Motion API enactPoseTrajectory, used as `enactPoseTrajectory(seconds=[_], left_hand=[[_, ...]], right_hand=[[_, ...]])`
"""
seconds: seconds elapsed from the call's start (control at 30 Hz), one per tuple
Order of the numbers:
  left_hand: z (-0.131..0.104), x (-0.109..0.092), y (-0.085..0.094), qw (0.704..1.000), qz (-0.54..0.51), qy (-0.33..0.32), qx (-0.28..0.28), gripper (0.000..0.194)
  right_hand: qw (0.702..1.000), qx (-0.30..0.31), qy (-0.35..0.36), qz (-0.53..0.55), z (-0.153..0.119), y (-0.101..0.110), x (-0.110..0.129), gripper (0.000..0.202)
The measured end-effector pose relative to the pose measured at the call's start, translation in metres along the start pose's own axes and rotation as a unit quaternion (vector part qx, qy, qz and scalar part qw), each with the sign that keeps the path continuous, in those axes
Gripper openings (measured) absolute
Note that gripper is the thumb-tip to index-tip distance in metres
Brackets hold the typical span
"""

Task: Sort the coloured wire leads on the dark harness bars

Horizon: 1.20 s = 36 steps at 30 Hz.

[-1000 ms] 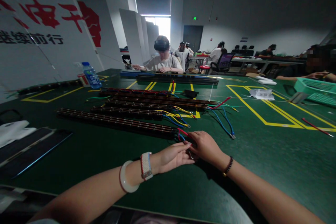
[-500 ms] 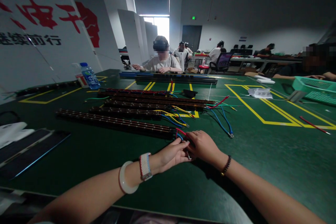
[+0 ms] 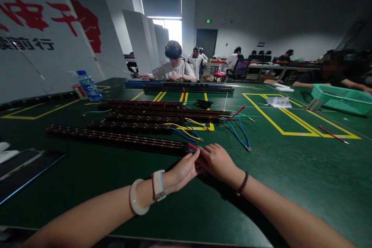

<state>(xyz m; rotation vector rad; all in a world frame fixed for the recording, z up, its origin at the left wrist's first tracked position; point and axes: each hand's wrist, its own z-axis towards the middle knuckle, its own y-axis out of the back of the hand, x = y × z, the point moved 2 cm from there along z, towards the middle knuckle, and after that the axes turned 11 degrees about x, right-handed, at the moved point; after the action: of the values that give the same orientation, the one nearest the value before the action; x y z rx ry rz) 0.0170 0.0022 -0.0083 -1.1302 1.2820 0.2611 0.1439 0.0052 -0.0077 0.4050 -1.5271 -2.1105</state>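
Note:
A long black bar [image 3: 116,138] with copper-coloured strips lies nearest to me, with short red and blue wires [image 3: 192,148] at its right end. My left hand [image 3: 184,171] is closed on these wires, thumb on top. Against its fingertips rests my right hand [image 3: 218,162], its fingers curled round the same wires; the wire ends are hidden between the hands. Behind lie several similar bars [image 3: 130,126] with yellow and blue wires [image 3: 188,131] ending in ring lugs. Farther right, two longer blue wires [image 3: 238,133] reach across the green table [image 3: 276,182].
A blue-capped bottle [image 3: 89,87] stands at the left, and a dark flat panel [image 3: 29,170] lies nearer. To the right are a green basket [image 3: 343,99], a plastic packet [image 3: 279,102] and a loose red wire [image 3: 333,134]. A person [image 3: 174,66] sits across the table.
The view has turned slightly right. My left thumb and right fingers have come closer together over the wires, and less of the wire ends shows.

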Motion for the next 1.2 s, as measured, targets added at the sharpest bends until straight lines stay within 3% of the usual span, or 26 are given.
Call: enactPoseTrajectory(seconds=[0.3,0.6,0.8,1.2], left_hand=[[0.015,0.004,0.001,0.998,-0.045,-0.031,-0.041,0.007],[0.015,0.000,0.003,0.996,-0.080,-0.012,-0.026,0.012],[0.018,0.001,0.008,0.997,-0.078,-0.002,0.014,0.013],[0.016,0.002,0.007,0.996,-0.087,-0.010,0.010,0.018]], right_hand=[[0.993,-0.070,0.014,-0.097,0.003,-0.014,0.002,0.016],[0.983,-0.116,0.114,-0.087,-0.002,0.016,-0.011,0.027],[0.965,-0.086,0.228,-0.097,-0.007,0.028,-0.025,0.035],[0.955,-0.053,0.248,-0.152,-0.007,0.033,-0.028,0.032]])
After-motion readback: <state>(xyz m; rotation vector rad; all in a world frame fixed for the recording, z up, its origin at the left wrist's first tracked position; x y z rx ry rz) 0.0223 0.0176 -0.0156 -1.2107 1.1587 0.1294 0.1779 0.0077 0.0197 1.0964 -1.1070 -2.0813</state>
